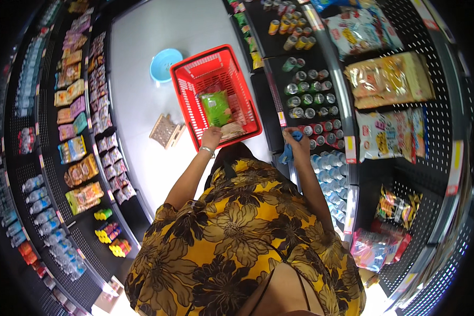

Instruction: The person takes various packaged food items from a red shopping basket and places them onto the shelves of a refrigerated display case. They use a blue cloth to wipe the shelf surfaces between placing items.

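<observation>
A red plastic shopping basket [256, 125] lies before me in the aisle, with a green snack bag [216, 107] and several other packets inside. My left hand [211, 138] is at the basket's near end, fingers over the rim beside a pale packet [232, 130]; whether it grips the rim or the packet cannot be told. On that wrist is a silver-coloured bracelet. My right hand [297, 143] is closed on a blue cloth [286, 153], part of which hangs below the fingers, in front of the drink shelf at the right.
A light blue plastic basin [166, 65] and a brown slatted crate [166, 131] stand on the floor left of the basket. Shelves on the right hold drink cans [307, 98], water bottles [328, 170] and large snack bags [391, 79]. Packaged snacks [72, 150] and bottles [49, 221] line the left shelves.
</observation>
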